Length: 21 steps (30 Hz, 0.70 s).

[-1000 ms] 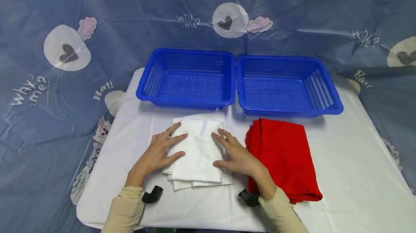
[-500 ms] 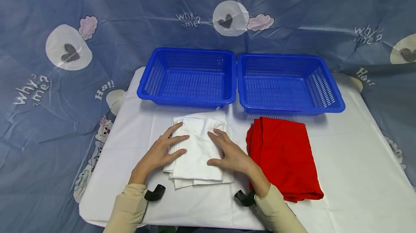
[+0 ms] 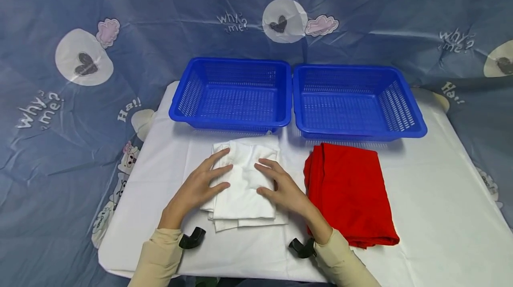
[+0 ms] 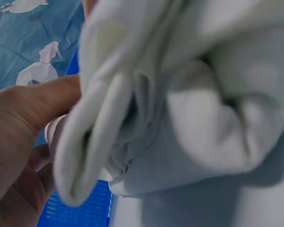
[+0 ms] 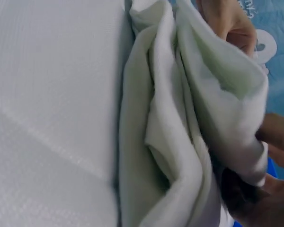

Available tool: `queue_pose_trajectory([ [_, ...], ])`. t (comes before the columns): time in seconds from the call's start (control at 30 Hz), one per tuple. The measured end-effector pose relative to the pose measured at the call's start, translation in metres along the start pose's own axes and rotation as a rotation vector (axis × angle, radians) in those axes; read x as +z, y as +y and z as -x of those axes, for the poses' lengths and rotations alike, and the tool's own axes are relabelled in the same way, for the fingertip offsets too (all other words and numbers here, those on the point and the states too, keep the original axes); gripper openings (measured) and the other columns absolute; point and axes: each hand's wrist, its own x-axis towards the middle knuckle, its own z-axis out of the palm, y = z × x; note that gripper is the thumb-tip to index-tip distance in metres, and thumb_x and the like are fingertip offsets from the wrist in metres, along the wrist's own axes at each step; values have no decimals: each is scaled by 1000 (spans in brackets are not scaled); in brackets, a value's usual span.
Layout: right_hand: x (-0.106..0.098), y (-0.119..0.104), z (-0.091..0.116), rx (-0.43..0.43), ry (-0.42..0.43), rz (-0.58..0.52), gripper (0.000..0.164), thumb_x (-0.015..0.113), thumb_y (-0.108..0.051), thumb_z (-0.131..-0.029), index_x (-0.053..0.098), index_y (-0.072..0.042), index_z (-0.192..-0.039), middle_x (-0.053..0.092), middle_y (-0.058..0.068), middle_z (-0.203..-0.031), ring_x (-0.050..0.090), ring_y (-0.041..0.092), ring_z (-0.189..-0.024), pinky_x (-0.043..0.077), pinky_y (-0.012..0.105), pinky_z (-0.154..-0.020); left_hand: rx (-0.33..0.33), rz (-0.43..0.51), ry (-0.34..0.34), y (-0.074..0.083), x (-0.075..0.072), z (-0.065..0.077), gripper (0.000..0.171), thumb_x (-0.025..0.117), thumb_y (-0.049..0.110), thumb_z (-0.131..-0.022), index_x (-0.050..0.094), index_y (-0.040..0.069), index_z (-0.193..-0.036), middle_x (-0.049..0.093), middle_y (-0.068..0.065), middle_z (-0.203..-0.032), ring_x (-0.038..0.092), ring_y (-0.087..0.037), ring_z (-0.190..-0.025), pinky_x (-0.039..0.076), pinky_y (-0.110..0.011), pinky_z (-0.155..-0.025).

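White cloth [image 3: 246, 196], folded in layers, lies on the worktop [image 3: 441, 216] in front of the left blue basket [image 3: 230, 124], with the folded red cloth [image 3: 352, 193] to its right; we see the left hand [image 3: 197, 184] and right hand [image 3: 286, 189] gripping its opposite sides, some fingers on top, others seemingly tucked under. We judge that this two-sided hold keeps the loose layers together; the basket, set farther back, probably leaves working room.

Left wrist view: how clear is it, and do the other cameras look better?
Left wrist: near folds of the white cloth blurred, shadow below; right wrist: dim, slightly soft; head: brighter, sharper, soft shadows under the blue baskets.
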Motion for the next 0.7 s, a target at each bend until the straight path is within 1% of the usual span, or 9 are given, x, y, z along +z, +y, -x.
queue_pose_trajectory([
  [0.13,-2,-2,-1,26,75,-14,54,66,-18,-79,46,-14,-130,38,2,-137,39,15,-124,39,34,-95,26,12,29,1,-1,-5,48,69,23,-77,55,13,-121,29,-1,-144,30,-16,-132,30,-30,-104],
  [0.2,-3,-5,-2,48,102,-28,53,66,-16,-79,48,-12,-128,39,2,-137,41,16,-123,41,32,-90,33,16,44,3,-2,-8,47,69,21,-76,56,11,-121,30,-2,-144,30,-17,-132,29,-28,-104],
  [0.27,-8,-15,-2,62,124,-43,52,67,-12,-78,49,-8,-126,41,5,-136,42,19,-122,43,32,-87,38,18,60,6,-4,-11,46,69,19,-76,56,11,-120,30,-2,-144,30,-17,-132,29,-26,-105],
  [0.3,-10,-17,-3,61,131,-41,52,67,-13,-78,50,-9,-126,41,4,-136,42,18,-122,43,30,-86,38,21,67,7,-6,-12,46,68,19,-77,56,10,-120,30,-2,-144,29,-17,-132,29,-26,-105],
  [0.4,-16,-22,-5,52,134,-33,51,66,-14,-79,49,-10,-127,41,3,-136,44,16,-120,44,26,-84,42,31,83,12,-14,-16,44,67,17,-78,56,10,-120,30,-1,-144,28,-17,-133,27,-25,-106],
  [0.43,-18,-24,-6,41,132,-29,51,65,-16,-80,49,-11,-128,41,3,-136,45,14,-119,45,24,-81,50,32,89,12,-17,-18,43,66,16,-79,56,10,-120,30,-1,-144,28,-17,-133,27,-25,-106],
  [0.5,-20,-20,-7,27,130,-20,51,65,-22,-81,48,-16,-128,41,-1,-137,44,10,-118,44,21,-80,61,30,92,14,-22,-20,43,66,16,-79,56,10,-120,31,-2,-143,29,-18,-132,27,-25,-106],
  [0.6,-26,-28,-7,34,127,-10,50,64,-23,-81,48,-16,-128,41,-1,-137,44,11,-119,46,22,-78,73,13,80,19,-28,-24,43,66,16,-79,56,10,-120,31,-2,-143,29,-19,-132,28,-27,-105],
  [0.7,-32,-39,-8,38,130,7,50,65,-21,-81,49,-14,-127,43,1,-136,46,11,-114,46,22,-74,62,-28,53,25,-35,-28,43,67,17,-78,56,10,-120,29,0,-144,28,-18,-133,30,-31,-103],
])
